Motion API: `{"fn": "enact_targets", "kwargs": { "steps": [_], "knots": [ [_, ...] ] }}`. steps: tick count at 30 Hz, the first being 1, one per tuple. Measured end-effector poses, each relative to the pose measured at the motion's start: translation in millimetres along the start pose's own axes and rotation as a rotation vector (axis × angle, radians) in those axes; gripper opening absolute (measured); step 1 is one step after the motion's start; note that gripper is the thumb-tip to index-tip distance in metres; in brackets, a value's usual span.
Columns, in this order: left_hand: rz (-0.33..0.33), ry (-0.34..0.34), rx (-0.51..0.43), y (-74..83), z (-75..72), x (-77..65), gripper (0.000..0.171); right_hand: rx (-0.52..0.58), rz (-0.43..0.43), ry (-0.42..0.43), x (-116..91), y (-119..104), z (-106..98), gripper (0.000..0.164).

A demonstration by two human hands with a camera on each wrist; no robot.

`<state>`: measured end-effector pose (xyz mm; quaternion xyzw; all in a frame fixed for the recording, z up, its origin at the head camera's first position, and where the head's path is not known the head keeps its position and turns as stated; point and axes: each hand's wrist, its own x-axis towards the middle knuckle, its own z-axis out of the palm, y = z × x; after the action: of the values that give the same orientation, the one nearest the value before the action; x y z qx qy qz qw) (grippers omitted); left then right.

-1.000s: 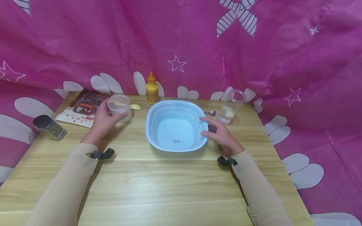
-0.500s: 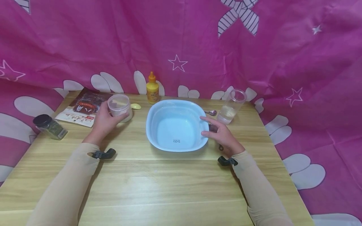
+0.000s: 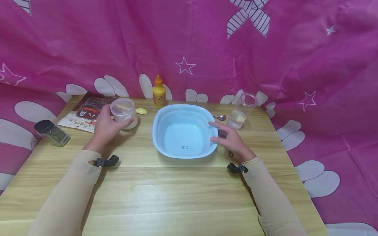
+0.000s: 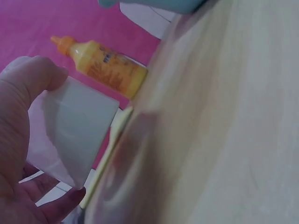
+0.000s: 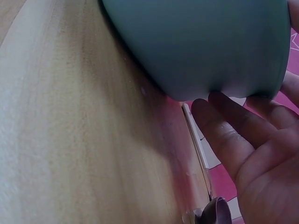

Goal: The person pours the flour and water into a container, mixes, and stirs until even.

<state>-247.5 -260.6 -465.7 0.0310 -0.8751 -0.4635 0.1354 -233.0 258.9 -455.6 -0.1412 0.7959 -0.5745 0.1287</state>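
My left hand (image 3: 107, 126) grips a clear plastic jar (image 3: 122, 114) with white contents, thumb on the near side and fingers round the far side. In the left wrist view the jar (image 4: 79, 126) stands lidless, its base close over the table with a shadow beside it. A light blue plastic basin (image 3: 183, 131) sits at the middle, with water-like gloss on its inner floor. My right hand (image 3: 231, 141) holds the basin's right rim; in the right wrist view several fingertips press against the outer wall of the basin (image 5: 201, 46).
A yellow squeeze bottle (image 3: 159, 95) and a pale yellow spoon (image 3: 141, 111) are near the jar. Left lie a brown packet (image 3: 88, 111) and a black-capped jar (image 3: 53, 132). A metal spoon (image 3: 220, 118) and a clear cup (image 3: 240, 113) of liquid stand behind my right hand.
My left hand has shifted slightly to the left with the jar. My right hand and the basin stay where they were.
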Motion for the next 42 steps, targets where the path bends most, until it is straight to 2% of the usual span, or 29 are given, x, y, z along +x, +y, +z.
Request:
{"fn": "enact_targets", "kwargs": {
  "steps": [10,17,26,42],
  "knots": [
    [0.080,0.047,-0.074,24.7,0.6,-5.3,0.098,-0.021,-0.016,-0.007,1.6,0.1,2.5,0.068],
    [0.111,0.052,-0.121,40.7,4.0,-8.5,0.097,-0.011,-0.008,-0.003,1.9,1.0,2.9,0.068],
    [0.112,0.047,-0.108,43.9,2.8,-7.7,0.098,-0.010,-0.003,-0.008,2.0,0.0,1.0,0.068],
    [0.134,0.039,-0.144,49.4,7.9,-4.7,0.099,-0.005,-0.013,-0.016,1.9,2.5,-2.9,0.070]
  ]
}}
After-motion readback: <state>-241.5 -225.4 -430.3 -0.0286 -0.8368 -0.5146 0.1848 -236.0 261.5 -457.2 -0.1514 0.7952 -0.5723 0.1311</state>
